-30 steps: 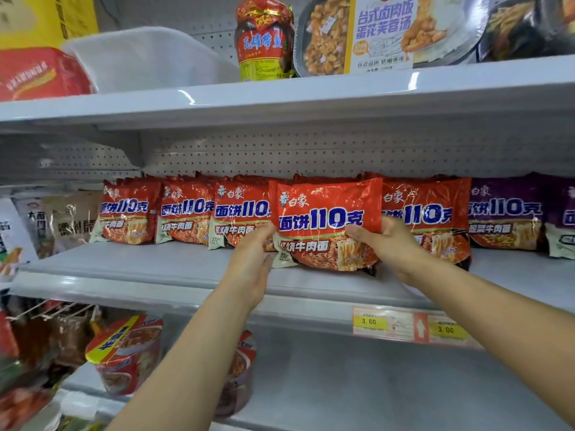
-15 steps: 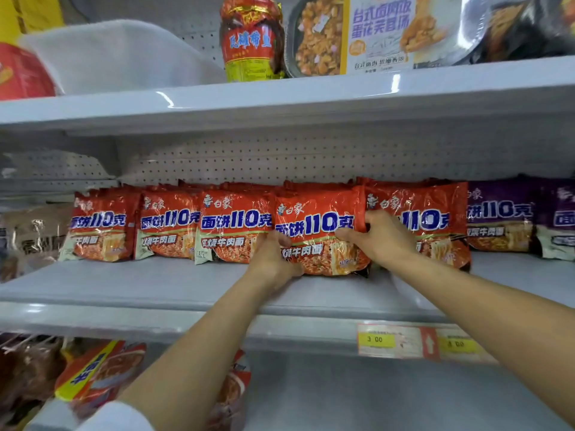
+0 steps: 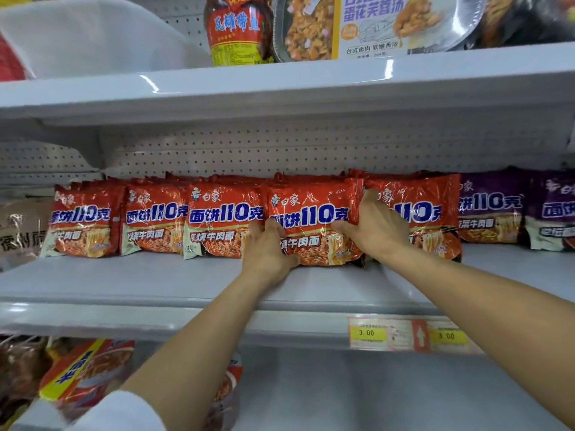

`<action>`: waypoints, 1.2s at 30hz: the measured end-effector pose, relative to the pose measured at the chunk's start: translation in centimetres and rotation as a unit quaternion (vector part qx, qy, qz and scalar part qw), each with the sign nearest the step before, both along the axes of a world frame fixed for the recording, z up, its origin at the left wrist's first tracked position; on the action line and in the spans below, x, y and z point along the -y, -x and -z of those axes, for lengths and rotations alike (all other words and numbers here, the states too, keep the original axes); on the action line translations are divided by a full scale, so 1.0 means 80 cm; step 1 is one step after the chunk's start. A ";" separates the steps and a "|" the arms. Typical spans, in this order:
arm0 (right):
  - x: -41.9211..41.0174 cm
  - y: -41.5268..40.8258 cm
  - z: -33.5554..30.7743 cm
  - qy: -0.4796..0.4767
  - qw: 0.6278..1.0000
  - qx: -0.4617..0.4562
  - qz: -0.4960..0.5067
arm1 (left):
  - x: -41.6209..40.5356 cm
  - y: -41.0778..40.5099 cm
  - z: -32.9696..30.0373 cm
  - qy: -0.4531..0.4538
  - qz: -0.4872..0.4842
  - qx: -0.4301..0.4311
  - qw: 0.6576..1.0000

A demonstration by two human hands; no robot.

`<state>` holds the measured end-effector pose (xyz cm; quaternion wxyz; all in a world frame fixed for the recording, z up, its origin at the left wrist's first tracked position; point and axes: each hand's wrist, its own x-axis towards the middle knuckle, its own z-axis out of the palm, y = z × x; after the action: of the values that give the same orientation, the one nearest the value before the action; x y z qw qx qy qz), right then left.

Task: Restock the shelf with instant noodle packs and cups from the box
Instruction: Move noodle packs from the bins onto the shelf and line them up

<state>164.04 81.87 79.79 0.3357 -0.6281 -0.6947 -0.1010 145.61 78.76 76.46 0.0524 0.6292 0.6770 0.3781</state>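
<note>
on the middle shelf [image 3: 155,287] a row of red noodle packs [image 3: 87,220] is standing upright, fronts facing out, likely so shoppers can read them. each is showing "白家" and "面饼110克" in blue and white, with "红烧牛肉面" lower down.

the left hand [image 3: 267,250] is curling its fingers round the lower left edge of the fourth red pack [image 3: 311,219], thumb on the front, probably to steady the base as it settles on the shelf. the right hand [image 3: 376,225] is gripping the pack's right side, fingers tucked behind it and thumb across the front, seemingly to square it into the gap between its neighbours.

further right, purple packs [image 3: 491,209] of the same brand are standing, reading "110克" and what may be "酸菜牛肉面", though the first character is cut off. below them, on the shelf edge, yellow price tags [image 3: 367,333] are reading "3.00".

on the top shelf a red jar [image 3: 239,29] and a rice tray [image 3: 373,23] marked "台式卤肉" are sitting. the box is out of view.
</note>
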 end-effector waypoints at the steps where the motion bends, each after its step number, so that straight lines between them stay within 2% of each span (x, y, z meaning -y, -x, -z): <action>1: 0.002 0.000 0.000 -0.001 1.000 0.000 -0.003 | 0.002 0.001 -0.001 0.006 -0.001 0.001 1.000; 5: 0.017 -0.008 0.002 -0.006 0.999 -0.036 -0.032 | 0.016 0.004 -0.004 0.023 0.004 0.027 0.999; 10: 0.049 -0.021 0.017 -0.010 0.990 -0.092 -0.103 | 0.051 -0.015 -0.003 -0.060 0.020 0.163 0.985; 15: 0.081 -0.040 0.030 -0.043 0.978 -0.132 -0.158 | 0.100 -0.052 -0.002 -0.116 0.057 0.331 0.935; 19: 0.116 -0.067 0.041 -0.059 0.968 -0.143 -0.198 | 0.144 -0.088 0.007 -0.119 0.087 0.443 0.884; 24: 0.155 -0.108 0.067 -0.073 0.960 -0.125 -0.238 | 0.187 -0.141 0.040 -0.087 0.087 0.470 0.874; 31: 0.207 -0.173 0.149 0.020 0.930 -0.152 -0.334 | 0.234 -0.206 0.115 -0.006 0.047 0.514 0.857; 36: 0.231 -0.218 0.218 0.089 0.925 -0.156 -0.334 | 0.263 -0.246 0.180 0.050 0.003 0.535 0.844</action>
<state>181.45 63.40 62.33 0.3965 -0.3948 -0.8093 0.1785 165.29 57.69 62.05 0.4392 0.3283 0.5600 0.6210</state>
